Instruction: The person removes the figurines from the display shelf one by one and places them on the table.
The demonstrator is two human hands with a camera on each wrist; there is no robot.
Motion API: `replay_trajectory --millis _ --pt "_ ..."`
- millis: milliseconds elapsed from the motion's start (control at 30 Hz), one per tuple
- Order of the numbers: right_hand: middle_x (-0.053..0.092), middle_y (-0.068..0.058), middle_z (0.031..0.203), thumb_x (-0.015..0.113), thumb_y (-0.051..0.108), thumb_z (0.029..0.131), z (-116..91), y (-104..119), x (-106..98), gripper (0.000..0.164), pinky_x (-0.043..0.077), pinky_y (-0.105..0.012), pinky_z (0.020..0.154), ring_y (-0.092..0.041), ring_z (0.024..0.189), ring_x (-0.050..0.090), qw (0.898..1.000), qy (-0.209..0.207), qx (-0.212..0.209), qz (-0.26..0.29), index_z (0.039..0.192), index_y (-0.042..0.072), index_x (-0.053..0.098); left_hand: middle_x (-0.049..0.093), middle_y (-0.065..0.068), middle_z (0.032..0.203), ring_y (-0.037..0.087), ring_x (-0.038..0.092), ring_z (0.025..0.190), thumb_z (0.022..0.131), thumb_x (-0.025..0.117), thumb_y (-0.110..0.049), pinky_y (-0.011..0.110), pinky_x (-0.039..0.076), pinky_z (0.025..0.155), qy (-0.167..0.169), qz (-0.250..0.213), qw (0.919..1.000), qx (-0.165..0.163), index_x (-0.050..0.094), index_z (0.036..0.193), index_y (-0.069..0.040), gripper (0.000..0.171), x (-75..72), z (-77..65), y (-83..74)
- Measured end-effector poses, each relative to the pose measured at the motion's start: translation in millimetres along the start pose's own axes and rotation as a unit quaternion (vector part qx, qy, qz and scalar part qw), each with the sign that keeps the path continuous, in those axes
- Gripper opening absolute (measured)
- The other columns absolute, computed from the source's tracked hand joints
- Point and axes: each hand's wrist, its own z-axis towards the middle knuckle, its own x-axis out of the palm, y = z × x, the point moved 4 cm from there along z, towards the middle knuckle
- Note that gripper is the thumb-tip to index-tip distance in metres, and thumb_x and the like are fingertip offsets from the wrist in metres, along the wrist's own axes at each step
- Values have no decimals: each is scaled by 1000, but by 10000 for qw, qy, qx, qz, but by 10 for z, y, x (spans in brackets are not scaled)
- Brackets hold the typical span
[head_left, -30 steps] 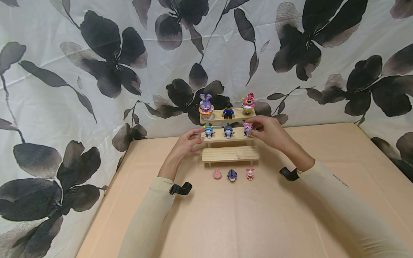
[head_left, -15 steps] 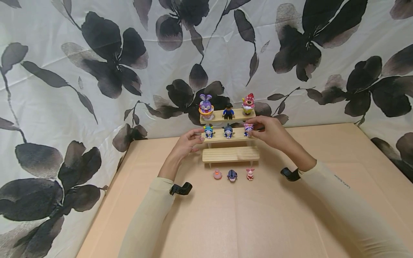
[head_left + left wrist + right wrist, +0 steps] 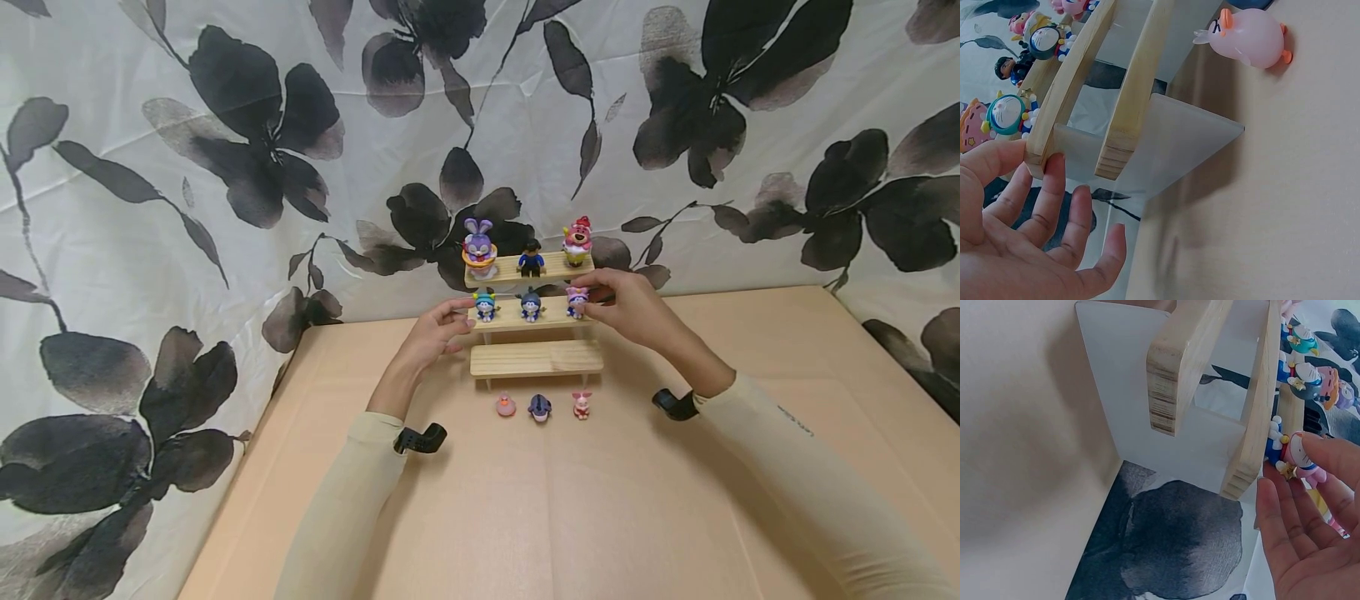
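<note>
My right hand pinches a small white-faced figurine in a pink hat at the right end of the middle shelf; the thumb lies on its head. My left hand holds the left end of that wooden shelf between thumb and fingertips. Beside it on the shelf sits a matching figurine in a teal hat. A third, in a dark grey hat, sits at the middle. The shelf belongs to a three-tier stand with pale translucent side panels.
Above stand a purple rabbit, a dark-haired figure in blue and a pink bear. The lowest board bears nothing. Before it on the table are a pink duck, a dark blue donkey and a pink piglet.
The right forearm has shifted very slightly to the right, and the pink-hatted figurine a touch with it. My left hand and the other figures keep their places.
</note>
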Motion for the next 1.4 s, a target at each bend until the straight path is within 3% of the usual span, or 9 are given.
replay_trajectory --millis 400,667,767,867,1100,1400 --pt "70 -13 120 76 11 92 -6 12 -2 33 57 -42 82 -26 97 71 10000 1 -71 58 124 5 70 60 3 113 21 60 111 98 69 -20 50 50 100 -57 69 9999 -80 61 139 -22 42 -9 17 7" --pt "71 -13 116 76 15 93 -38 59 -46 33 53 -20 72 -24 93 71 9997 53 -170 161 124 4 70 60 4 114 23 60 113 98 69 -19 51 48 102 -45 43 9999 -110 61 139 -22 42 -7 10 -9" --pt "71 -13 116 76 15 93 -53 70 -62 33 51 -17 71 -24 93 71 9997 83 -151 191 124 4 70 60 3 113 24 60 113 98 69 -19 51 49 101 -47 47 9999 -104 61 139 -21 41 -3 6 -15" --pt "70 -14 116 75 14 93 -72 88 -77 33 54 -20 73 -24 94 71 9996 141 -119 203 123 3 70 61 3 112 23 61 113 98 68 -18 51 49 101 -56 65 9999 -95 61 139 -21 41 -3 8 -14" --pt "67 -13 114 75 14 93 -138 137 -104 33 59 -40 84 -25 97 69 9993 339 -88 87 124 3 70 61 4 114 26 61 116 99 68 -18 52 47 103 -31 46 9999 -111 60 139 -20 41 -6 19 -2" --pt "67 -9 112 76 14 92 -194 188 -138 33 58 -40 85 -22 95 68 9990 375 -228 20 123 5 70 60 3 113 32 58 122 99 68 -19 51 48 102 0 49 10000 -75 60 139 -20 41 -6 31 -3"
